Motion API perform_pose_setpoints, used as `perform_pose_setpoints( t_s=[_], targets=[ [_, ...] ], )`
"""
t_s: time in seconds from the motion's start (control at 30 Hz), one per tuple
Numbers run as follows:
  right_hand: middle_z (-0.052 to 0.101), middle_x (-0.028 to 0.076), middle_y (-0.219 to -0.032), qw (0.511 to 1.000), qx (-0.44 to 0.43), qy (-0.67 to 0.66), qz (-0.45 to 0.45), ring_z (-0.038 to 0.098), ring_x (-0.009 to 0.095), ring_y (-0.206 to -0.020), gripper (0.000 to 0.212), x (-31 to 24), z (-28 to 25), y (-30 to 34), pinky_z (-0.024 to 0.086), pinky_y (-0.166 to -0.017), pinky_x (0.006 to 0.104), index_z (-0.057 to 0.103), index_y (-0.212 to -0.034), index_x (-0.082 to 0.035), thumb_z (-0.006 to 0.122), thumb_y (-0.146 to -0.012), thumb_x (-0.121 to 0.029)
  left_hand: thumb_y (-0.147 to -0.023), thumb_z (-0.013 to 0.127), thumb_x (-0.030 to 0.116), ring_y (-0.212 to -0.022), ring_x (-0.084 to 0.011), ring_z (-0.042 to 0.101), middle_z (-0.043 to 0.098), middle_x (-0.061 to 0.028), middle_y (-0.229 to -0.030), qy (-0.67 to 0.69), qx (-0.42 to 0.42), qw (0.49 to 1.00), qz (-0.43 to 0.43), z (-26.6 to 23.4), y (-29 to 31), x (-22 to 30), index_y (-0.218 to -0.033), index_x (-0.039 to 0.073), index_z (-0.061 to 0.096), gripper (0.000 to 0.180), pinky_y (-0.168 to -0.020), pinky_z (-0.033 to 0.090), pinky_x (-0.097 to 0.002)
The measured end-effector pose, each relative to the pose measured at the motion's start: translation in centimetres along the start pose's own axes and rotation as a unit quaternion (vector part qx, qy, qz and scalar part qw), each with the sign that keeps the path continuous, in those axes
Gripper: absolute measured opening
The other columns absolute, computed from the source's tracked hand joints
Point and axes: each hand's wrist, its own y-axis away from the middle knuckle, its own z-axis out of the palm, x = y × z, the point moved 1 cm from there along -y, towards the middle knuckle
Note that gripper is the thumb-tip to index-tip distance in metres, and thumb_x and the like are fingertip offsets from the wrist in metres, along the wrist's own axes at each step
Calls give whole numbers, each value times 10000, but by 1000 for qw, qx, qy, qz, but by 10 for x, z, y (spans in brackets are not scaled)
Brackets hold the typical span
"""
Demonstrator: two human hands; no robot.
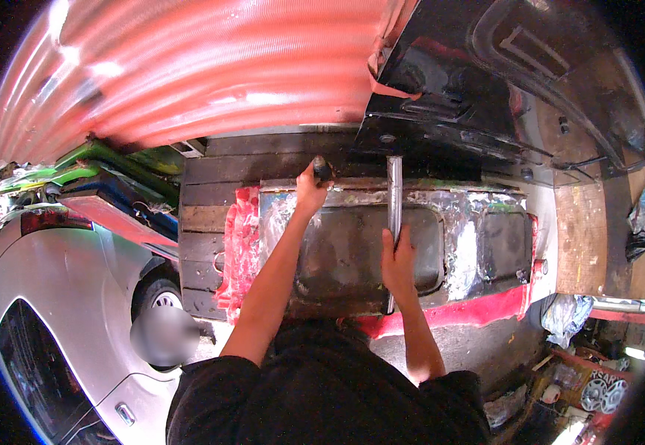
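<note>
My left hand point(310, 190) is stretched forward and wrapped around a small dark handle or knob point(321, 167) at the far edge of a worn grey metal panel point(352, 252). My right hand point(399, 261) grips a long grey metal bar point(394, 194) that lies upright across the panel, its far end reaching a black metal frame point(448, 111). The panel has a red-painted border point(478, 311) and patches of pale filler. What the knob is fixed to is hidden by my fingers.
A red corrugated sheet point(211, 67) arches overhead. Dark wooden planks point(203, 215) lie left of the panel. A silver car point(63, 297) stands at the lower left. A wooden post point(580, 237) and cluttered parts point(597, 386) are on the right.
</note>
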Motion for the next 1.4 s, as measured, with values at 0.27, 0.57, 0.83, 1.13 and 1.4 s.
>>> perform_pose_setpoints(
  t_s=[0.27, 0.57, 0.83, 1.13, 1.4],
  targets=[
    [600, 339, -947, 1000, -12, 18, 16, 598, 478, -839, 605, 7, 4, 5, 452, -756, 512, 413, -1304, 92, 466, -988, -422, -637, 646, -167, -807, -192, 667, 675, -76, -831, -9, -44, 997, 63, -2, 18, 9, -945, 58, 604, 384, -738, 493, -277],
    [623, 289, -877, 998, -41, 36, 14, 604, 435, -782, 609, 11, 16, 10, 459, -726, 511, 385, -1340, 61, 473, -983, -425, -635, 612, -190, -829, -206, 669, 667, -107, -852, -23, -70, 991, 109, 5, 13, 3, -945, 39, 602, 386, -734, 495, -281],
    [616, 226, -702, 995, -48, -11, -90, 619, 418, -608, 374, -49, -3, 6, 468, -527, 472, 460, -1149, -24, 527, -972, -347, -613, 595, -172, -909, -319, 640, 664, -133, -949, -71, -101, 985, 124, 12, 22, 6, -993, 51, 620, 441, -779, 495, -332],
    [569, 239, -636, 993, -49, 66, -85, 593, 463, -618, 357, 29, 34, -18, 425, -511, 506, 457, -1104, -18, 523, -977, -346, -612, 558, -198, -988, -304, 654, 676, -126, -997, -67, -69, 987, 129, 12, 32, -12, -1008, 59, 621, 476, -853, 497, -344],
    [610, 249, -726, 997, -66, 5, -50, 609, 471, -684, 382, -10, -13, -7, 472, -574, 512, 468, -1121, -12, 530, -970, -358, -639, 589, -163, -902, -316, 662, 673, -132, -918, -75, -43, 991, 103, 23, 26, 3, -1002, 55, 625, 425, -779, 510, -349]
  ],
)
